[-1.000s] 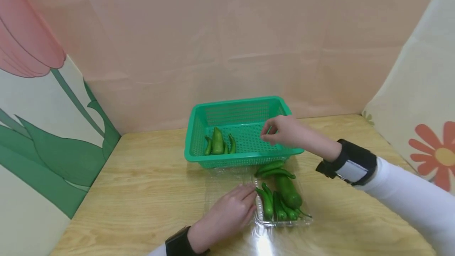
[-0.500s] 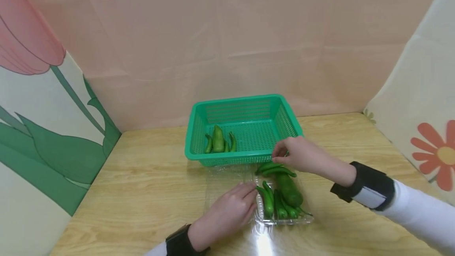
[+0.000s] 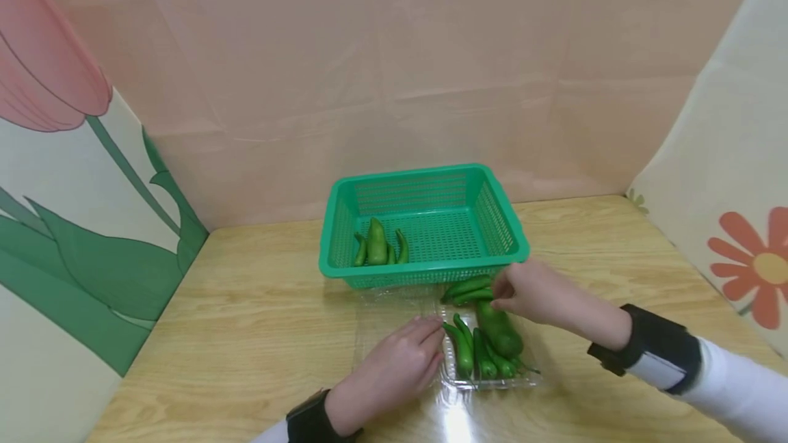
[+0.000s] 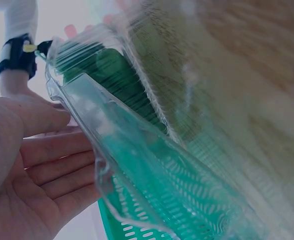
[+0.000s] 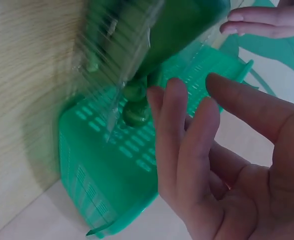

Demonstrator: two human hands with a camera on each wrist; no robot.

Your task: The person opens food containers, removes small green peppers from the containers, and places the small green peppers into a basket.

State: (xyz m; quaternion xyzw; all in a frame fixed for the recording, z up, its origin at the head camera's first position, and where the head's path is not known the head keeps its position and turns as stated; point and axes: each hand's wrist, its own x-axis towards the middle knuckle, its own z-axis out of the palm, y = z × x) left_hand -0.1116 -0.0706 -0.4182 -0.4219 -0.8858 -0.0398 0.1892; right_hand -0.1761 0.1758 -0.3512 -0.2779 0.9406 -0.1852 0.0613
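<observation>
My left hand [image 3: 400,368] lies over the clear plastic clamshell box [image 3: 457,384], fingertips near its middle fold. In the left wrist view its fingers look fairly straight and meet the edge of the clear plastic [image 4: 94,117]. Several green chili peppers [image 3: 464,354] and a thick, smooth green vegetable [image 3: 500,333] fill the box's right half. Two peppers [image 3: 470,287] lie across the box's far end. Just beside them hovers my right hand [image 3: 538,296]. The right wrist view shows its fingers loosely bent, nothing between them; whether it touches a pepper I cannot tell.
Behind the box stands a green perforated basket [image 3: 425,273]. In its left part are a pear-shaped green vegetable [image 3: 377,245] and a few small peppers [image 3: 403,246]. A pink backdrop [image 3: 394,87] and flowered side panels [image 3: 763,265] enclose the wooden table [image 3: 265,320].
My right hand has come from above the basket, down and toward me, to the peppers at the far end of the box. The left hand has stayed put.
</observation>
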